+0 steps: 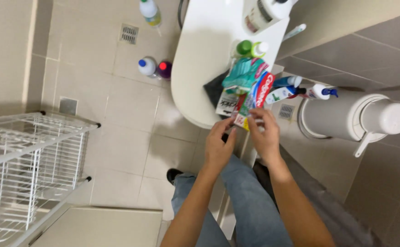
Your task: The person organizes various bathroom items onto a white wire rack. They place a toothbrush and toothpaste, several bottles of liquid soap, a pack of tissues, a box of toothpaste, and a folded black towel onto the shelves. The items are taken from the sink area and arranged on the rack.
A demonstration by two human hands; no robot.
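At the near rim of the white surface (195, 68), both hands pinch a red toothpaste box (254, 98): the left hand (218, 144) at its lower end, the right hand (265, 135) beside it. A teal pouch (243, 75) lies at 12 o'clock from the box, two floor bottles (154, 67) at 10 o'clock.

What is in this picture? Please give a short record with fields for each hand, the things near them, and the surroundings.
Left hand: left hand touches the lower end of the toothpaste box
Right hand: right hand grips the same end; fingers bent over it
Box: red and white, tilted, over the edge of the white counter
Beside box: teal packet, green bottle
Floor: beige tiles, blue-capped bottle
Left side: white wire rack
Right side: white bin
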